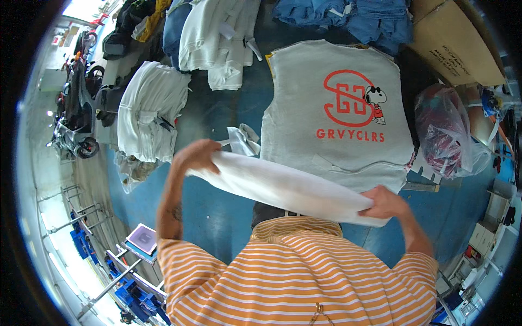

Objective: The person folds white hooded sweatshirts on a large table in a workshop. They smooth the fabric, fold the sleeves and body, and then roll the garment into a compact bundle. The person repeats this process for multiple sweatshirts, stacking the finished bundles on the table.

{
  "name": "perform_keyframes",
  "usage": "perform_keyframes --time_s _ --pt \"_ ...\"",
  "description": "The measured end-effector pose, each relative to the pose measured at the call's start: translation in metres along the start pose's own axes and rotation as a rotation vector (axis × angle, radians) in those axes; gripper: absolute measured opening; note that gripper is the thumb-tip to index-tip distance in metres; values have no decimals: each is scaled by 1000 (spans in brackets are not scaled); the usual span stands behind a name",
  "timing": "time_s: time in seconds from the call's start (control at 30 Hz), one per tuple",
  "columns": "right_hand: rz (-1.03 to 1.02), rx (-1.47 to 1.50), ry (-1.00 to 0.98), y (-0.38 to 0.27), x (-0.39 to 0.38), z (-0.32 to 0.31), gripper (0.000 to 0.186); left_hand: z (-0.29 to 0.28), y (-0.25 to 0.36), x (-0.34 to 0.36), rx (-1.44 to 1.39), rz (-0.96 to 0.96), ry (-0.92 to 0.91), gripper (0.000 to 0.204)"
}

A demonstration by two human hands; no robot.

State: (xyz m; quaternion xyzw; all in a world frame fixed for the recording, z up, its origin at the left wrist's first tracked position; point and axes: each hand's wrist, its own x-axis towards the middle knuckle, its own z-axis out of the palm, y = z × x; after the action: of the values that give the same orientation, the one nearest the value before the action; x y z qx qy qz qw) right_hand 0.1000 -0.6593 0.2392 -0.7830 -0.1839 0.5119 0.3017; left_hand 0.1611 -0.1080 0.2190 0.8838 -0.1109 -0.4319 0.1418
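A white piece of cloth [288, 186] is stretched between my two hands, close in front of my body and above the blue table [212, 212]. My left hand [198, 156] grips its left end. At the lower right end, my right hand [385, 202] pinches the cloth between thumb and fingers. The cloth's middle is smeared by motion. Beyond it lies a flat white sleeveless garment body [296, 81] with a red print and a small cartoon dog. The held cloth covers part of its lower left edge. A crumpled white scrap [244, 140] lies near my left hand.
Stacked white cloth pieces [145, 108] lie at the left, with more white pieces [212, 41] behind. Blue folded garments [375, 24] are at the back. At the right are a cardboard box [451, 49], a clear plastic bag [443, 130] with red contents, and a ruler [421, 187].
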Motion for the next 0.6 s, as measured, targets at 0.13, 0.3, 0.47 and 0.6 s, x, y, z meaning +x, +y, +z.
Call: perform_keyframes --time_s 0.13,0.3,0.47,0.6 --pt "-28 473 64 -36 114 114 39 -88 -76 43 363 -122 -74 79" --pt "-79 835 103 -105 237 207 40 -171 -172 90 668 -231 -425 83" --pt "52 1069 186 -127 329 223 59 -216 -169 162 699 -387 -95 47" --pt "169 817 331 -130 412 224 66 -137 -208 147 768 -61 880 39"
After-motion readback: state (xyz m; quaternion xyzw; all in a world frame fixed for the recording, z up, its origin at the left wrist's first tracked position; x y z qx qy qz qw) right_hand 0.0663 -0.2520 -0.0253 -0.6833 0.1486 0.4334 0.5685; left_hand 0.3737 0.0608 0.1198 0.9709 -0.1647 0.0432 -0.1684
